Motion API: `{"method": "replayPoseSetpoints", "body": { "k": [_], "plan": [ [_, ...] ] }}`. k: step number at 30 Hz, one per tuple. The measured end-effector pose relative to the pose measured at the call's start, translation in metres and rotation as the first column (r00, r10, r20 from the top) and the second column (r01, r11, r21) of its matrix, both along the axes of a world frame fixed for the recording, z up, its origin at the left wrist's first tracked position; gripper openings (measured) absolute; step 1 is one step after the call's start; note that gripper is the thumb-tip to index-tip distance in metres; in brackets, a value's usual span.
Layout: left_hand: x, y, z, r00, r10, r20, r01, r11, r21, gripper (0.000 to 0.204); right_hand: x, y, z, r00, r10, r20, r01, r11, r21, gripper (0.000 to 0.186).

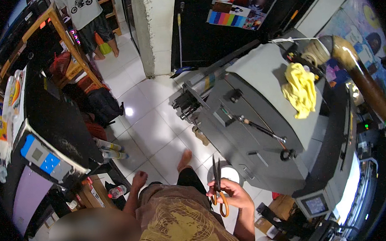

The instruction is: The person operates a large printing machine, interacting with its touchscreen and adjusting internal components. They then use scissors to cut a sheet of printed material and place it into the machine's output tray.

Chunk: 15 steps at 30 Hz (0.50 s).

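Observation:
My right hand [237, 194] is closed on a pair of scissors [217, 177], raised in front of my body. The orange handle loops sit at my fingers, and the dark blades point away from me, slightly parted. Behind the scissors, lower down, is a white round container [229, 175], partly hidden by the hand. My left hand [139, 180] hangs low at my left side with its fingers curled in. No object shows in it, and it is apart from everything around it.
A large grey machine [257, 138] stands on the right, with a yellow cloth [299, 90] draped on it. To the left is a black machine with a blue control panel [47, 156]. White floor tiles [151, 134] run between them. Another person [88, 20] stands at the far left.

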<state>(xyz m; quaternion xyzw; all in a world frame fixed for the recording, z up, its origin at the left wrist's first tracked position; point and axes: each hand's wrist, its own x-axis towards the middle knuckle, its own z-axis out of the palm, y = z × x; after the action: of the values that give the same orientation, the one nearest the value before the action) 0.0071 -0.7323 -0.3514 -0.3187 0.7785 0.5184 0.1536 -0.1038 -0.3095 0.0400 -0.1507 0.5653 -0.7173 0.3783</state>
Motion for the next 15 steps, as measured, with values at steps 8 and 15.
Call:
{"method": "replayPoseSetpoints", "body": {
  "k": [8,15],
  "plan": [
    [-0.084,-0.032,-0.031,0.970,-0.121,0.210,0.059,0.958,0.281,0.040,-0.181,-0.095,-0.017,0.973,0.186,-0.140,-0.174,0.981,0.088,0.052],
    [-0.229,-0.158,-0.007,0.996,-0.086,0.011,0.082,0.980,0.182,0.037,-0.329,-0.167,-0.018,1.000,-0.005,-0.026,0.005,1.000,-0.011,0.042]
  ]
}}
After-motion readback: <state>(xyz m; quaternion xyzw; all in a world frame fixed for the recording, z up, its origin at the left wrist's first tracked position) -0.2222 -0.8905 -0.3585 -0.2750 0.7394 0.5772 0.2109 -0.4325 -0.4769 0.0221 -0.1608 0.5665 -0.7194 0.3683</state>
